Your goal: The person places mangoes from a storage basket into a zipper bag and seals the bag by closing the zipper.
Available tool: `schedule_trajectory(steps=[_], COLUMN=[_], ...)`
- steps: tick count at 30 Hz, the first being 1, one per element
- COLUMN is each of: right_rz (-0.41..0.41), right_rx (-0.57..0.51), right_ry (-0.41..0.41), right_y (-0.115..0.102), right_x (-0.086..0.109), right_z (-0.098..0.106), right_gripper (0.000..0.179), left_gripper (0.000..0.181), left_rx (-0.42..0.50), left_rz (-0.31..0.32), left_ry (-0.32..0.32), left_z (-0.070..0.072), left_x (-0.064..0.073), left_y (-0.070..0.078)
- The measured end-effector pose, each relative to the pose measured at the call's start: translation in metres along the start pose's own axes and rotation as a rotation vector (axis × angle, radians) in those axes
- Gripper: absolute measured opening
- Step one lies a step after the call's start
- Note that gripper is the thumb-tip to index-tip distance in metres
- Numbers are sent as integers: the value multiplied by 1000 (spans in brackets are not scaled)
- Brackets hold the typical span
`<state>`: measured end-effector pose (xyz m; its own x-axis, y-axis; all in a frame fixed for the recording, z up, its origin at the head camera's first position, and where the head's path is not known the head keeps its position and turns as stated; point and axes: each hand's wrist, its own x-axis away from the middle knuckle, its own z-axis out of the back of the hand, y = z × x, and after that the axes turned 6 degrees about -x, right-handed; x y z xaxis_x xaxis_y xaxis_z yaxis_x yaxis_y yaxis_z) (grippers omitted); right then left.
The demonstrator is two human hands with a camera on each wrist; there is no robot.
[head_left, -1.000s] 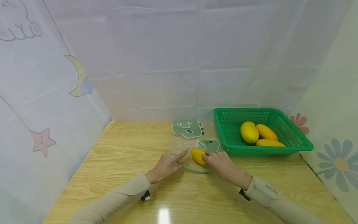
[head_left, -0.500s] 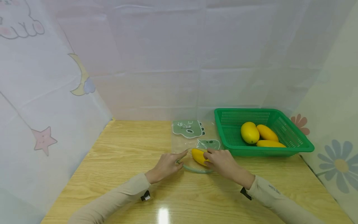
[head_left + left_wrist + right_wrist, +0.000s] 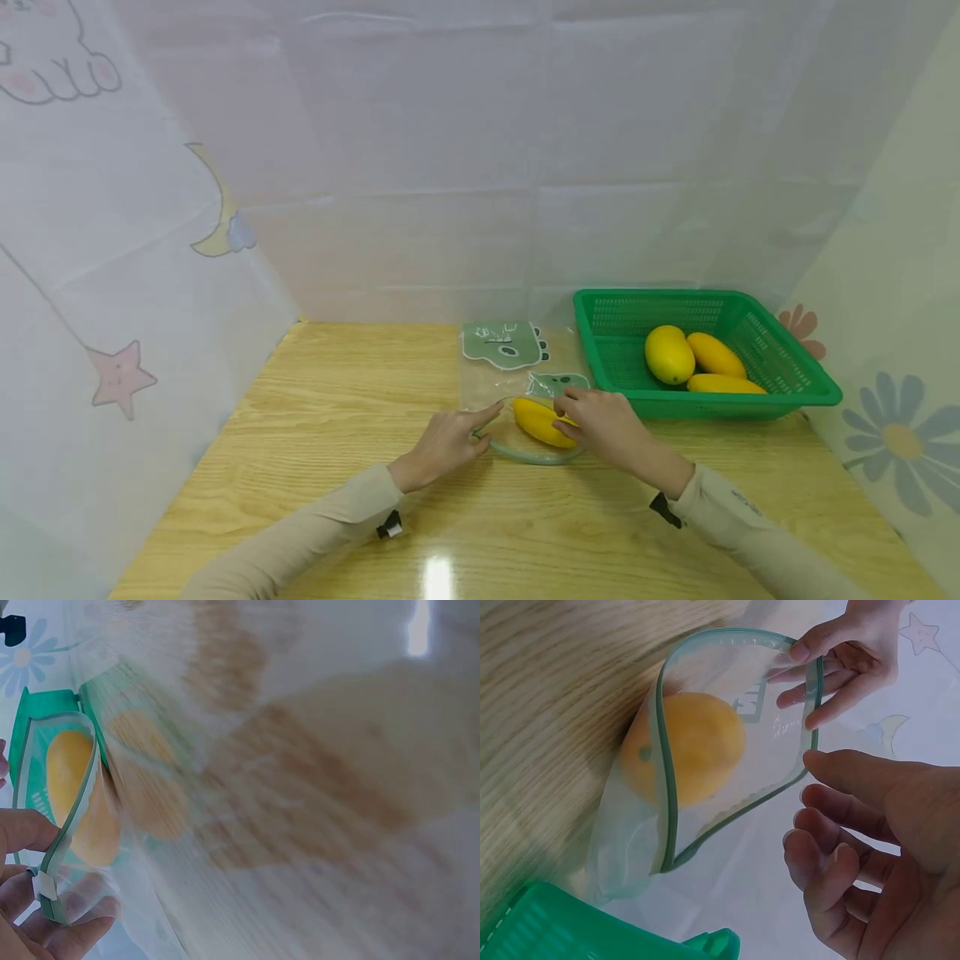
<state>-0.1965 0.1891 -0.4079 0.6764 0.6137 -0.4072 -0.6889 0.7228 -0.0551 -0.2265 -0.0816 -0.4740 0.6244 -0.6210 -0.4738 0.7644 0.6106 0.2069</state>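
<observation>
"One clear bag (image 3: 491, 385), flat at the back, on the worktop (image 3: 337, 400), centre of the head view. Left hand (image 3: 448, 442)?"

"Gripping it. Thumb on one side of the green rim (image 3: 664, 761), fingers on the other, lower left of the left wrist view. A pale slider (image 3: 45, 884) sits on the rim, just beside the fingers."

"Right hand (image 3: 607, 425)?"

"Fingers relaxed, loosely bent, at right of the right wrist view. Thumb tip is at the rim; whether it touches, I cannot tell."

"Position of the contents?"

"One yellow fruit (image 3: 542, 423) inside the bag, showing through the gaping mouth. Head view: just below and right of centre, long axis slanting down to the right, right end partly behind the right fingers. Right wrist view: left of centre, apart from those fingers."

"Surroundings?"

"Green basket (image 3: 712, 408), right of the head view, on the worktop. Three fruits in it: a rounder fruit (image 3: 669, 356) at left, an oblong fruit (image 3: 716, 356) beside it, a third fruit (image 3: 725, 383) along the front wall."

"Backdrop?"

"Pale sheeting (image 3: 420, 183), creased, across the upper frame. Printed pink star (image 3: 122, 379) at left, blue flower (image 3: 902, 442) at lower right. Beige sleeves (image 3: 315, 533) enter from both lower corners."
</observation>
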Motion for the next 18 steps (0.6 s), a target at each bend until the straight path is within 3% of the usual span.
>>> schedule_trajectory(steps=[18], right_rz=[-25], right_rx=[-29], right_ry=[48], right_y=[18], right_x=[2], right_z=[10], right_gripper=[14], left_gripper=[52], left_rx=[-4], left_rz=[12], left_ry=[-9], left_z=[0], left_x=[0], left_y=[0])
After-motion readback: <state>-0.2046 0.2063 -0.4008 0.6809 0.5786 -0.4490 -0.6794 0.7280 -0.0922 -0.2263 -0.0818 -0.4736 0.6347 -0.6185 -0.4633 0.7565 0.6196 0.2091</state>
